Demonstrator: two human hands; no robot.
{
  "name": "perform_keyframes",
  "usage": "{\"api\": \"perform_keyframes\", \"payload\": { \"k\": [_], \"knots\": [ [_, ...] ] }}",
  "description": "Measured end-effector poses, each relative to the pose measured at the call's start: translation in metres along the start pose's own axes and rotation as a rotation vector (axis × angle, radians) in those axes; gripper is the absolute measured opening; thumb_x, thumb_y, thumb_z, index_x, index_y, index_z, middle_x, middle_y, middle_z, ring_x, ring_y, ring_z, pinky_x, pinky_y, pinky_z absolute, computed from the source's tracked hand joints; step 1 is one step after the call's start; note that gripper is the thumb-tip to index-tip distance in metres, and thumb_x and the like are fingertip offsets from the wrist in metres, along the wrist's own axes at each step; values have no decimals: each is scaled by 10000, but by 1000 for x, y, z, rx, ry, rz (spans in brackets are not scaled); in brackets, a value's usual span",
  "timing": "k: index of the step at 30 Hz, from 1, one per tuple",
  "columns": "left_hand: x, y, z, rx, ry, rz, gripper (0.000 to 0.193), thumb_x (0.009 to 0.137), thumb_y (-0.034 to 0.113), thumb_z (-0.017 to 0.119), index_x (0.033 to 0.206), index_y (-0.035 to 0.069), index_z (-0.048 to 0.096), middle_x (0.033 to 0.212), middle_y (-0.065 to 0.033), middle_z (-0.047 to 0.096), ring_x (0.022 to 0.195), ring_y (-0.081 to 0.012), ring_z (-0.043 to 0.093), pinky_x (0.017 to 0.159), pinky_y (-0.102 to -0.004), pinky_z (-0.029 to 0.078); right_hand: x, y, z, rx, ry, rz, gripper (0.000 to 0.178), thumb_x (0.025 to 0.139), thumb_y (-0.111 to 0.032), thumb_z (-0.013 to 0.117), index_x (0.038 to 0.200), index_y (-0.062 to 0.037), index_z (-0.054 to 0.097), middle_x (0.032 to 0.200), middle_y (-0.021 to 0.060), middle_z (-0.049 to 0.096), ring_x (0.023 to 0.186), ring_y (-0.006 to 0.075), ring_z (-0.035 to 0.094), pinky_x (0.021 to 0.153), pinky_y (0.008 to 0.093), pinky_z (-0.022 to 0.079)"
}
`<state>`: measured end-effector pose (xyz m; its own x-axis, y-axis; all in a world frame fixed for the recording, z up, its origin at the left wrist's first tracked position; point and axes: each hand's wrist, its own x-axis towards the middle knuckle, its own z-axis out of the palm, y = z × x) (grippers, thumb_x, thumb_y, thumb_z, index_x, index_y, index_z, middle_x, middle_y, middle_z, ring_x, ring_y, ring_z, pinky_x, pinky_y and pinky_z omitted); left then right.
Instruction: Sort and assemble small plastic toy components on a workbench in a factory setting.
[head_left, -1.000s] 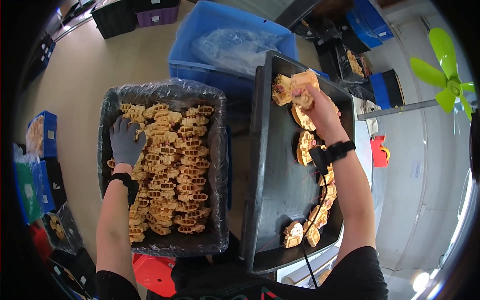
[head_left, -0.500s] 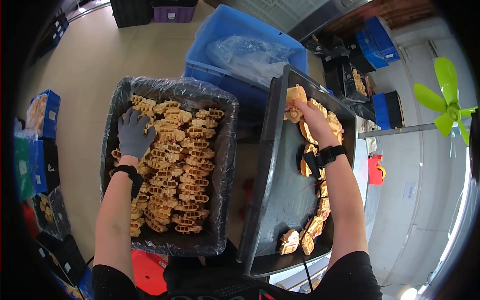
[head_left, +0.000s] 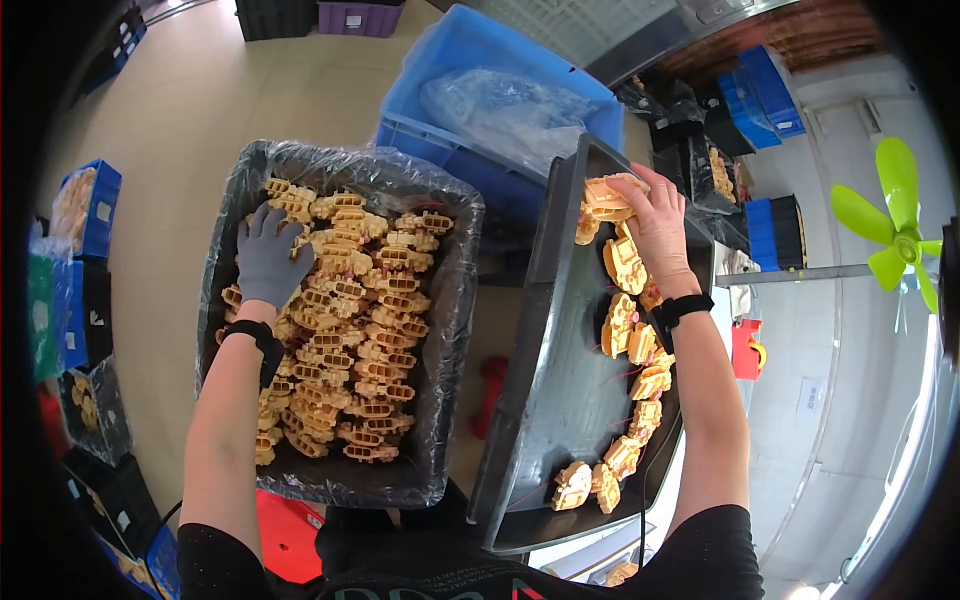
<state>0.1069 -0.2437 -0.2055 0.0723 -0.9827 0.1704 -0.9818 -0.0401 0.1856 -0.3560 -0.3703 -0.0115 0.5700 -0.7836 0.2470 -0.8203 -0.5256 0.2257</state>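
One gap (head_left: 497, 330) separates tray rim (head_left: 538, 325) from bin (head_left: 457, 325); right hand (head_left: 661, 226) touches tan part (head_left: 606, 198).

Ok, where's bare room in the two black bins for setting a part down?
In the right bin: the mostly bare middle, between its left wall and the tan parts lining its right side. Its far end, by the right hand, is crowded; the left bin is packed around the gloved left hand.

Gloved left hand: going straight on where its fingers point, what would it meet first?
Probably the tan parts at the far end of the black crate, though depth is unclear.
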Motion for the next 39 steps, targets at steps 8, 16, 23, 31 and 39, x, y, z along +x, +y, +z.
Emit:
{"api": "perform_keyframes", "payload": {
  "k": [8,16,23,31,39],
  "knots": [
    [0,-2,-2,-1,-5,-16,272,789,305,654,1006,141,648,1220,-93,526,1304,-312,382,1077,-559,272,3,-9,3,84,-291,123,499,744,19,618,1159,-258,631,1210,66,520,1124,285,533,900,372,478],
    [0,-1,-6,-4,-44,-36,289,795,313,649,1035,152,655,1250,-96,522,1317,-310,372,1090,-560,257,-19,-9,40,1089,42,685,268,923,-164,564,1150,-28,605,1318,79,505,1112,190,561,898,292,457],
    [2,3,-3,11,-66,-41,293,801,320,644,1039,149,650,1242,-96,524,1323,-307,365,1089,-560,259,2,-26,60,1307,260,1169,754,796,-206,771,1367,-45,307,1053,65,573,896,104,534,682,266,445],
    [-4,-4,0,-1,-27,-29,289,809,318,634,1038,141,637,1232,-93,516,1321,-306,364,1081,-568,271,-27,14,28,1692,-286,1001,502,870,-101,661,1306,-1,433,1230,92,567,1129,209,568,981,322,440],
    [1,1,-4,18,-77,-52,310,817,329,627,1066,145,640,1257,-97,515,1324,-297,358,1096,-561,256,18,9,-44,1140,-700,597,491,821,-59,626,1295,0,511,1182,61,606,1078,151,574,961,284,435]
  ]
}}
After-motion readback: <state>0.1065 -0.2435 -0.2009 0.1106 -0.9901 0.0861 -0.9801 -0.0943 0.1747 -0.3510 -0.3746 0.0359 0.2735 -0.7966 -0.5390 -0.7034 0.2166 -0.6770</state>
